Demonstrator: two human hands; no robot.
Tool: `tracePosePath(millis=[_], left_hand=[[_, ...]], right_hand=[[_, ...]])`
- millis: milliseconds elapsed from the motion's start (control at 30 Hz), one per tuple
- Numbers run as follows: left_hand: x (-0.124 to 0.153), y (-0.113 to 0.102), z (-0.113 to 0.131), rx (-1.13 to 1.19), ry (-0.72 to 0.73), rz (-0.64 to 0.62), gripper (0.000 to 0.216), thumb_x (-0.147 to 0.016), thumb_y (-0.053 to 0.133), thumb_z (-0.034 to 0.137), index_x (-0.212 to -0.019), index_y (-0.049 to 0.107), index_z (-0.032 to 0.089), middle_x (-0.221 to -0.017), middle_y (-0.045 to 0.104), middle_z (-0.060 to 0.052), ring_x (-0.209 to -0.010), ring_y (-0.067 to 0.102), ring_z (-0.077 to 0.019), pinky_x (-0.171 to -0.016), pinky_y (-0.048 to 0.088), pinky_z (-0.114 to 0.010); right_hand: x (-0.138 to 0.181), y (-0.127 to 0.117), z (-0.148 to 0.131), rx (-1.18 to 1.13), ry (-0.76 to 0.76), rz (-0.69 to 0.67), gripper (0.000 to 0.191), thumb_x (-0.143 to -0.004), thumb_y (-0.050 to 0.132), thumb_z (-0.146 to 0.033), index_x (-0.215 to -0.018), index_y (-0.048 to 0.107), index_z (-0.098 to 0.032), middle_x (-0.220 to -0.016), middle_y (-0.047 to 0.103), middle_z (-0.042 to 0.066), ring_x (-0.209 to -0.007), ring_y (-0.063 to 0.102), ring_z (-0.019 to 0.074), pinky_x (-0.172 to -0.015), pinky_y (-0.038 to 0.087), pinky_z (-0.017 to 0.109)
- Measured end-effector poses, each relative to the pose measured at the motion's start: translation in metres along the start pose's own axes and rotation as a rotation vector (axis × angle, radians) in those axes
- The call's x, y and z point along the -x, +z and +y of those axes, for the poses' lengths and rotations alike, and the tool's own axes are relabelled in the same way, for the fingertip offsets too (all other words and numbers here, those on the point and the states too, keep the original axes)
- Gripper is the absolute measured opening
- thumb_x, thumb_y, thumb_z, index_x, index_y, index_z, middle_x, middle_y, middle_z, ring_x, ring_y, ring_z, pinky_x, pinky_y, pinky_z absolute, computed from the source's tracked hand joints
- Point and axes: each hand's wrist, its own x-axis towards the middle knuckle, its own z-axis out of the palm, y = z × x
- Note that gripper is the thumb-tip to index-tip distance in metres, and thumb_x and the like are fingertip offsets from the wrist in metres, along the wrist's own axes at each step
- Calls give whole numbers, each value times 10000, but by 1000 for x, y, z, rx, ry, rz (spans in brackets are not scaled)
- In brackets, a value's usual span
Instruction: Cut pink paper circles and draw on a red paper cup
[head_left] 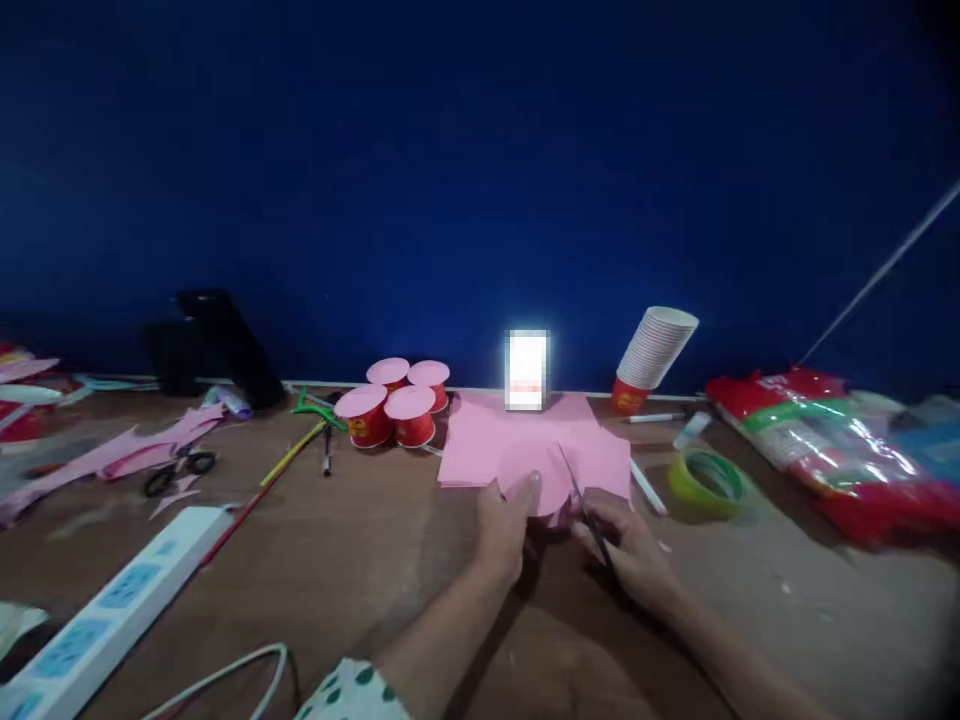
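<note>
Left hand (501,528), pinching pink paper (529,437). Right hand (631,550), just beside, gripping scissors (598,533); rotating paper steadily should keep cuts smooth.

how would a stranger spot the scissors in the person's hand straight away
Below the dark blue wall, find the pink paper sheets on the brown table. At their near edge, the person's bare right hand grips the dark-handled metal scissors. Being held sets them apart from the black-looped scissors lying far to the left.

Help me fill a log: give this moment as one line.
left hand: holds pink paper | right hand: holds scissors at the paper | nearby: green tape roll
</note>
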Motion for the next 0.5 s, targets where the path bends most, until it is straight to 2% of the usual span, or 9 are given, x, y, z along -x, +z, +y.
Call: tracePosePath(millis=[133,233,500], left_hand=[[1,3,4,21,24,37,484,-623,753,420,-935,667,61,-868,707,-132,-737,640,-199,-661,527,-323],[2,3,5,34,32,20,452,-634,751,407,-933,673,77,-896,710,-135,-766,648,-209,-683,527,-329],[2,3,6,22,32,-22,457,-651,746,389,-959,671,59,-886,718,-143,-751,655,-209,-684,531,-327]], right_hand=[[-2,-2,-1,-20,14,2,206,-841,540,-375,-837,601,-179,-679,577,9,-586,527,142,-496,431,218],[-2,-1,2,-29,48,16,235,-832,550,-404,-865,618,-181,-616,554,-7,-526,505,134,-467,422,220],[-2,2,12,-112,104,18,342,-814,581,-450,-1000,616,-165,-652,549,-8,-528,497,125,-479,445,226]])
